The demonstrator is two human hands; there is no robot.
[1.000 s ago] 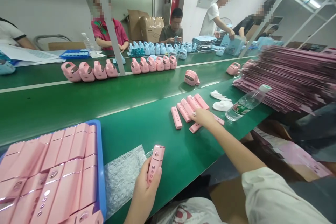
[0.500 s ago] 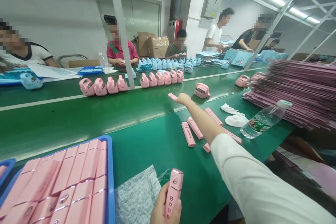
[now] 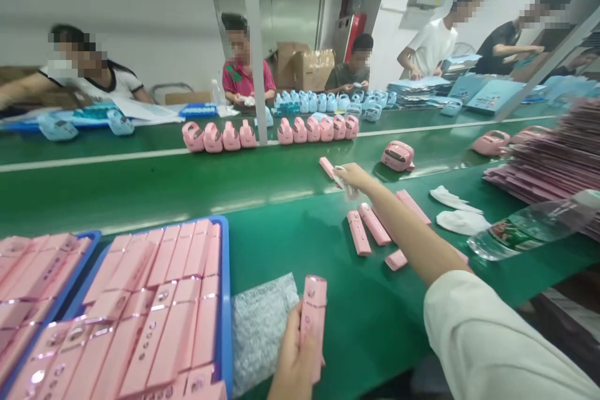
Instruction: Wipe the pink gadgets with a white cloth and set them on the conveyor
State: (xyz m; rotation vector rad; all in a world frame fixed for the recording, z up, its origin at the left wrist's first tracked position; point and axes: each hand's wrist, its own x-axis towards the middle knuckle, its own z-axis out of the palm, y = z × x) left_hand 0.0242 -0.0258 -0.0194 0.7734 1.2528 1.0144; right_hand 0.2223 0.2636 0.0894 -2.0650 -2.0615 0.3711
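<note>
My left hand (image 3: 293, 359) is closed round a slim pink device (image 3: 313, 319), held upright near the front edge of the green belt (image 3: 140, 190). My right arm reaches far out over the belt. There my right hand (image 3: 352, 176) grips a pink stick-shaped device (image 3: 327, 167) by one end, just above the belt. Behind the arm, several more pink sticks (image 3: 370, 228) lie loose on the green table.
Blue trays (image 3: 224, 300) packed with pink devices sit at the front left beside a bubble-wrap sheet (image 3: 262, 325). Pink round gadgets (image 3: 267, 132) line the belt. A water bottle (image 3: 525, 231), white cloths (image 3: 462, 219) and a pink card stack (image 3: 557, 159) lie right. Several people work across the belt.
My right hand took a pink stick from the loose group and carried it out over the belt. The view swung left, showing a second tray.
</note>
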